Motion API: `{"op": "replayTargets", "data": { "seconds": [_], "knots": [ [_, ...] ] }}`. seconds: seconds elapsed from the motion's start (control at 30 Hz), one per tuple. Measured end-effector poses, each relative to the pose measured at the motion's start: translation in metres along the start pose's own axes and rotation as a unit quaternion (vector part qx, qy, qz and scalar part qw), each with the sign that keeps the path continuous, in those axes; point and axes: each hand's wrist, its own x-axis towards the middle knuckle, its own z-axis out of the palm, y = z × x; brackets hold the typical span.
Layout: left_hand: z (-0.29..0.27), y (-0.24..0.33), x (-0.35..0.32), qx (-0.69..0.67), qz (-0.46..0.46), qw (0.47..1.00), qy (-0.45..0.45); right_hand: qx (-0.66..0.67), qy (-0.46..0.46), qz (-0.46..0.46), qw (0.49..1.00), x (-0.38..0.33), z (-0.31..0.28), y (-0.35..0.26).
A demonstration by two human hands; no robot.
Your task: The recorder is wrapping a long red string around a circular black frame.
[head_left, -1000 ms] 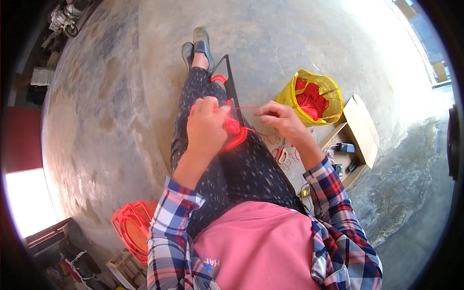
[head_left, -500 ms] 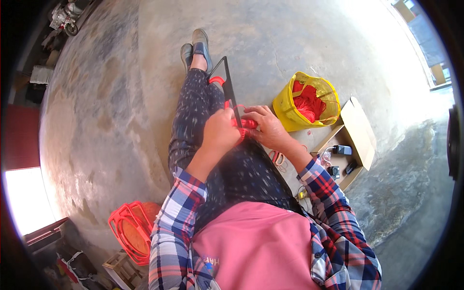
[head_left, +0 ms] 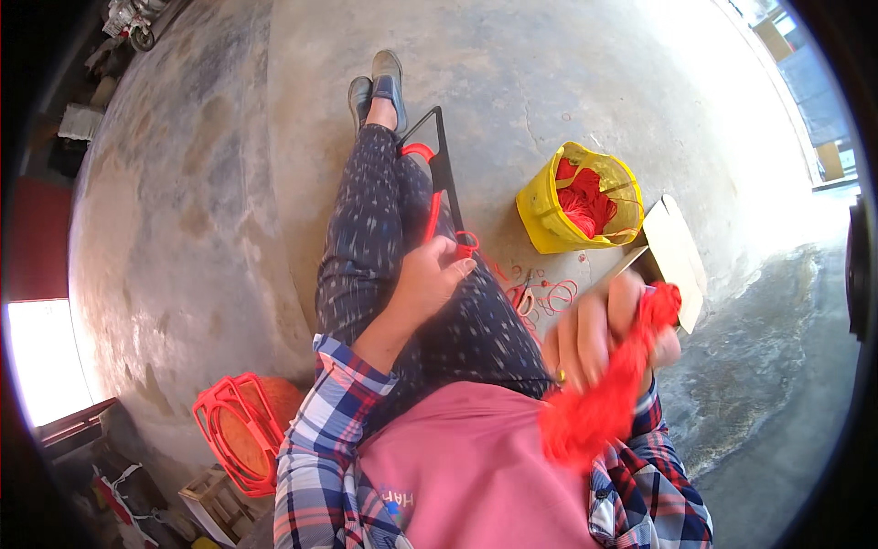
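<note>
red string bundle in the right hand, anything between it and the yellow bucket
Nothing visible. The right hand holds the red string bundle raised; only the cardboard box flap sits beside the yellow bucket.
</note>
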Motion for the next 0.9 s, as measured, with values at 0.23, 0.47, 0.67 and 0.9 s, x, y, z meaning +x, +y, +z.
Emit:
{"op": "replayTargets", "data": {
  "seconds": [0.23, 0.47, 0.67, 0.9],
  "knots": [
    [0.009, 0.002, -0.004, -0.025, -0.018, 0.997, 0.066, 0.142, -0.065, 0.076, 0.985, -0.012, 0.051, 0.015],
    [0.0, 0.063, 0.004, -0.027, 0.164, 0.975, 0.147, -0.061, -0.274, -0.055, 0.958, 0.029, -0.009, -0.014],
    [-0.03, 0.041, 0.027, -0.093, -0.113, 0.987, 0.06, -0.873, -0.041, 0.035, 0.485, 0.043, -0.103, 0.009],
    [-0.04, 0.022, 0.033, 0.142, 0.02, 0.971, 0.193, -0.586, 0.168, 0.154, 0.778, 0.045, -0.143, 0.071]
  ]
}}
